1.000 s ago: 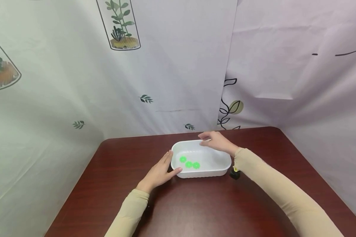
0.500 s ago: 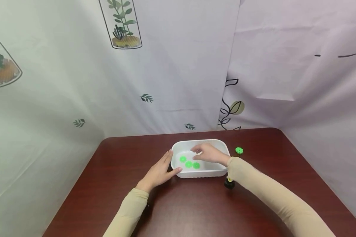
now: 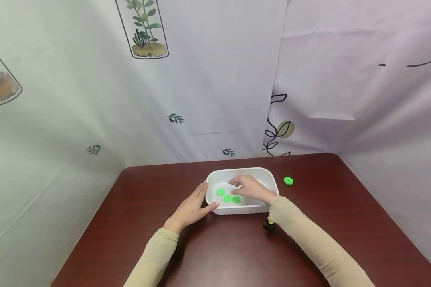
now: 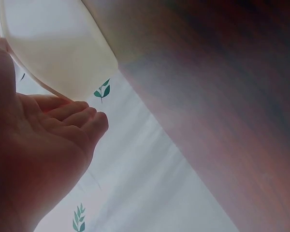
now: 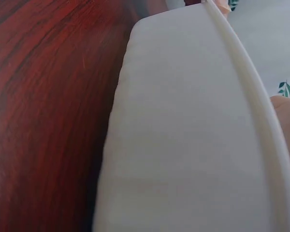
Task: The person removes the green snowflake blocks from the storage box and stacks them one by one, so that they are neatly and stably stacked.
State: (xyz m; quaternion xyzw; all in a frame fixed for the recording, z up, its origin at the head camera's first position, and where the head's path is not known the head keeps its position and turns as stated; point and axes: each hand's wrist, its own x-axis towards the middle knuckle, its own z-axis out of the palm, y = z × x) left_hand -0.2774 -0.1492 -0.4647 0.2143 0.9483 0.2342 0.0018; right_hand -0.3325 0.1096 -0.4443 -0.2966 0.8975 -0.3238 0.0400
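Three green pieces (image 3: 228,198) lie on the floor of the white tub (image 3: 237,210), in its left half. One sits toward the left end. The other two are side by side, touching or nearly so, nearer the front wall. A fourth piece (image 3: 288,181) rests on the table (image 3: 215,247), outside the tub and just beyond its right end; its edge is scalloped.

Left hand (image 3: 189,208): set against the tub's left end, fingers extended along the outside, thumb spread to the near corner at the rim. It is not clenched. The left wrist view shows the fingertips meeting the tub just under the rim.

Right hand (image 3: 250,187): inside the outline of the tub, reaching in over the right part. Fingers are loosely bent, thumb apart from them, the grasp released. The thumb tip is near the rightmost of the three pieces; contact cannot be determined.

A black device (image 3: 268,226) with a yellow detail hangs below the right sleeve (image 3: 309,235), in front of the tub. Pale cloth (image 3: 215,79) with plant prints stands behind the table.
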